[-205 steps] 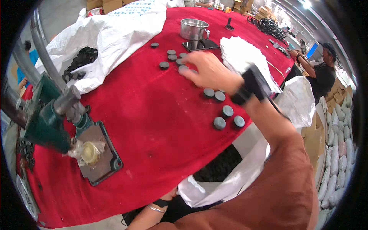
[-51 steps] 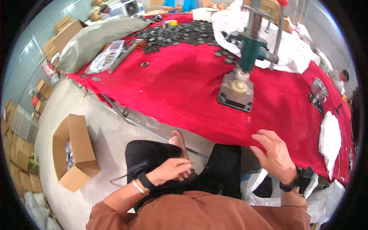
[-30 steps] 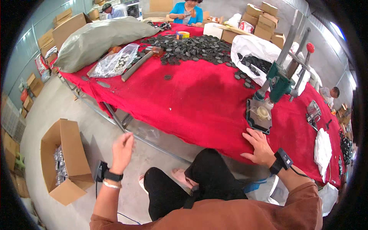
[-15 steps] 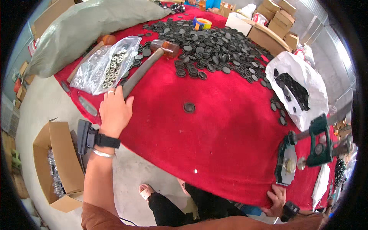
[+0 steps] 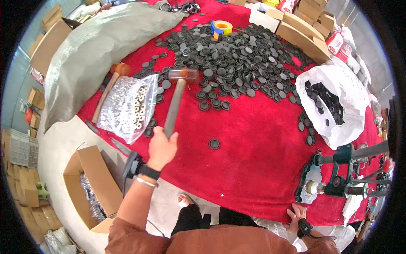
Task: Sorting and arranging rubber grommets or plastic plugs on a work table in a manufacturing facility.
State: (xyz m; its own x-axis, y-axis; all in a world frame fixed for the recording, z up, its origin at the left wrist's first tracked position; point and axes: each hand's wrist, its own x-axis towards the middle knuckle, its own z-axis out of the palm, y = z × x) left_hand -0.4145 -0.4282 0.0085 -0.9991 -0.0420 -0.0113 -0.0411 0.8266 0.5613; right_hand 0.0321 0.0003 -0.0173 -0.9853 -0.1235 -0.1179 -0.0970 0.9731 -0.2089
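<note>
My left hand (image 5: 162,148) is closed around the grey handle of a mallet (image 5: 174,109). The mallet's amber see-through head points away from me, at the near side of a heap of black round caps (image 5: 237,59). One black cap (image 5: 214,143) lies alone on the red cloth, right of my left hand. My right hand (image 5: 295,213) rests at the table's front edge with its fingers stretched out and nothing visible in them. Just beyond those fingers stands a dark green hand press (image 5: 305,186).
Left of the mallet lie a clear bag of metal rings (image 5: 127,108) and a second mallet (image 5: 108,89). A large grey-green sack (image 5: 101,46) covers the far left. Right stands a white sack (image 5: 311,97) of black pieces; an open carton (image 5: 97,178) is on the floor.
My left hand has closed on the mallet's handle and swung it more upright, toward the right. My right hand stays by the press. The view has shifted.
</note>
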